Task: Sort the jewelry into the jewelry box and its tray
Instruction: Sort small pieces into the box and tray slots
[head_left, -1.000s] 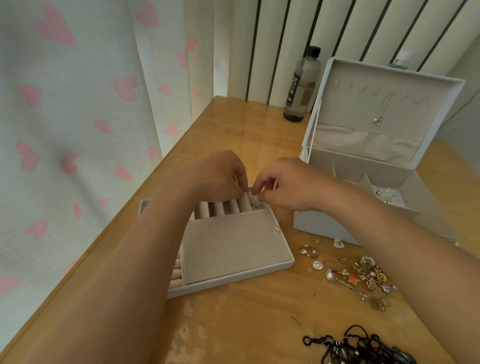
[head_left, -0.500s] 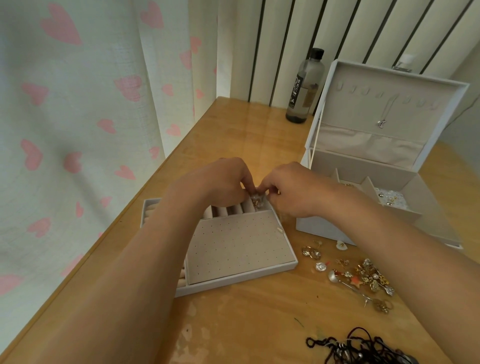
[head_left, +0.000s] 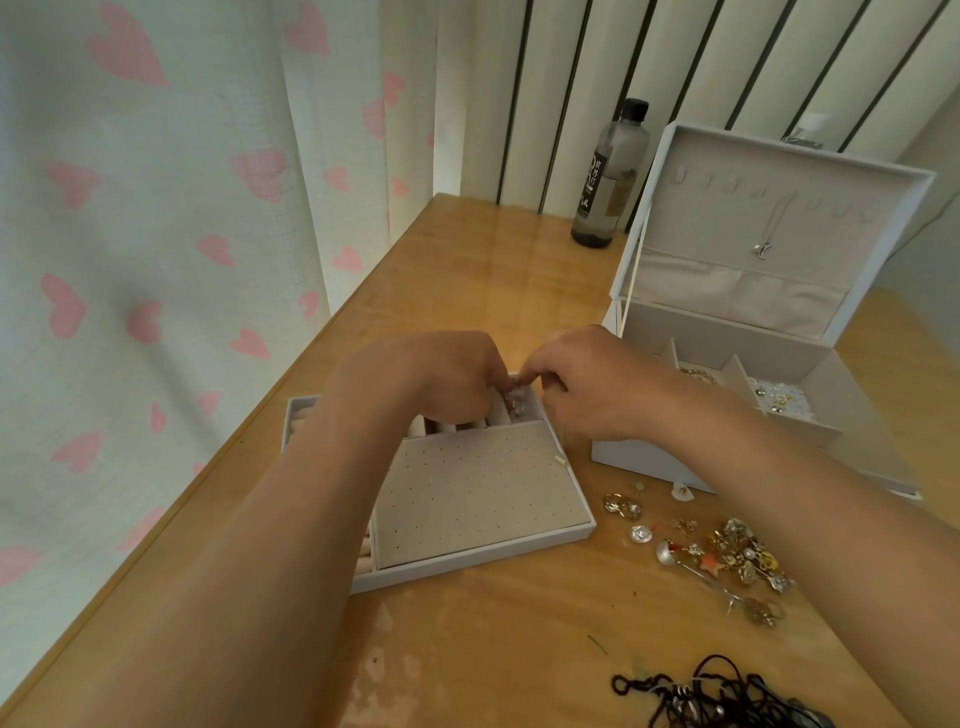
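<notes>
The beige jewelry tray (head_left: 467, 564) lies on the wooden table, with ring rolls along its back and a dotted earring pad in front. My left hand (head_left: 441, 382) and my right hand (head_left: 597, 384) meet over the tray's back right corner. Their fingertips pinch small rings (head_left: 514, 402) set among the ring rolls. The open jewelry box (head_left: 727, 421) stands to the right, with small pieces in its compartments and a necklace (head_left: 763, 249) hanging in its lid. A pile of loose jewelry (head_left: 727, 556) lies in front of the box.
A dark bottle (head_left: 608, 176) stands at the table's back, beside the box lid. Black cords (head_left: 717, 696) lie tangled at the front right. A curtain with pink hearts hangs along the table's left edge.
Both hands have stayed at the tray's back right corner, fingers working on the rings. The view has shifted slightly.
</notes>
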